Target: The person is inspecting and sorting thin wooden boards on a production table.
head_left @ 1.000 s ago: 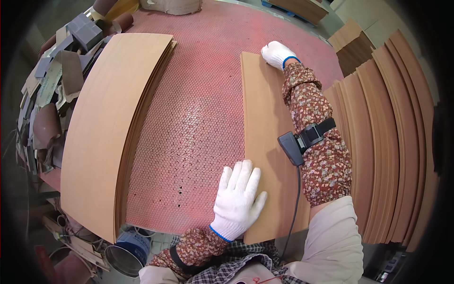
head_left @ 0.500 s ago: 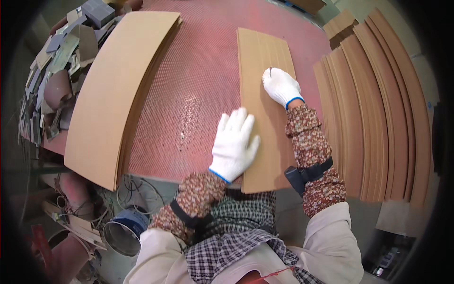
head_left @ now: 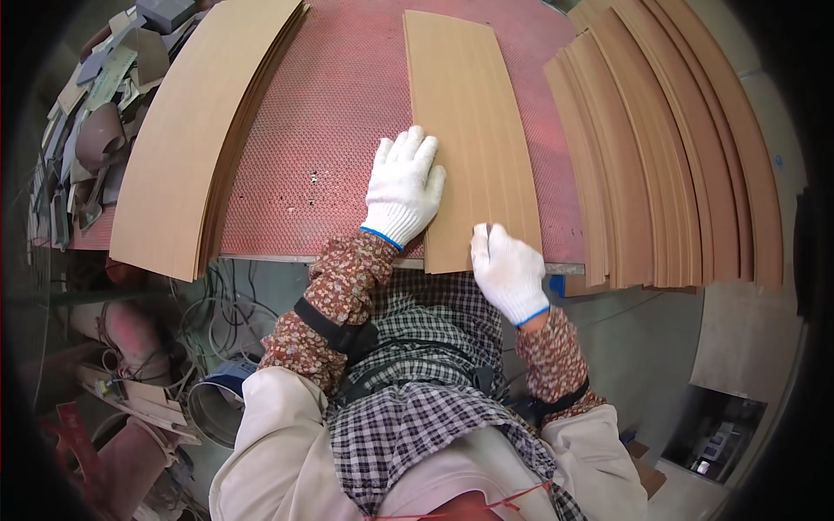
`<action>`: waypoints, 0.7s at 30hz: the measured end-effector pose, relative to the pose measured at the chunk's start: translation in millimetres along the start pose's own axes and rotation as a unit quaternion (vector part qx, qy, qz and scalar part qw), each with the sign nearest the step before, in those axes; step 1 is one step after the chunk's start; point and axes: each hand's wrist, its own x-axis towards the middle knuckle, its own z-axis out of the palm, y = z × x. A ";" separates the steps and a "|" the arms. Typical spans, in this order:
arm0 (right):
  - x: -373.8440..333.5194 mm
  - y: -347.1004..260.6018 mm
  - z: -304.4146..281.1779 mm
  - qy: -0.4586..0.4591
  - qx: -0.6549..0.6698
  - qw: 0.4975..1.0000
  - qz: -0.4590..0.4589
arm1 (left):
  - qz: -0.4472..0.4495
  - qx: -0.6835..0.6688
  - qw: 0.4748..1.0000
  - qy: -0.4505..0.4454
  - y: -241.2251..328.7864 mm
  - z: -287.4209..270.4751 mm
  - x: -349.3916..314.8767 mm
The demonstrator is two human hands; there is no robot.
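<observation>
Board (head_left: 482, 122) is lying on tabletop (head_left: 278, 165); left hand (head_left: 401, 193), fingers apart, is spanning left edge, presumably steadying it; curled right hand (head_left: 509, 271) is covering near-right corner, hold unclear.

White gloves (head_left: 402, 187), brown floral sleeves (head_left: 346, 282)

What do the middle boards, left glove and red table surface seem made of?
Middle boards: probably wood or veneer, smooth and matt, given the lengthwise grain. Left glove: matt knit, perhaps cotton, with ribbed cuff. Red table surface: possibly rubber or plastic; netlike, textured pattern.
</observation>
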 end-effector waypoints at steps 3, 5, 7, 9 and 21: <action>-31.6 -4.8 9.5 0.019 -0.013 1.000 0.001 | 0.011 0.018 1.000 0.012 -10.3 0.2 -6.8; -51.2 0.7 21.9 0.039 -0.025 0.999 -0.001 | 0.015 0.002 1.000 -0.007 -9.1 0.9 -6.1; -62.2 -0.3 24.4 0.059 -0.023 0.998 0.008 | 0.005 -0.002 1.000 -0.022 -6.2 -2.3 -4.0; -69.5 -3.5 22.8 0.051 -0.010 0.999 0.017 | -0.005 -0.006 0.999 -0.038 -6.4 -2.1 -3.5; -59.5 -23.0 18.2 0.033 0.014 0.999 -0.013 | 0.003 -0.019 1.000 0.014 -9.5 -0.2 -2.2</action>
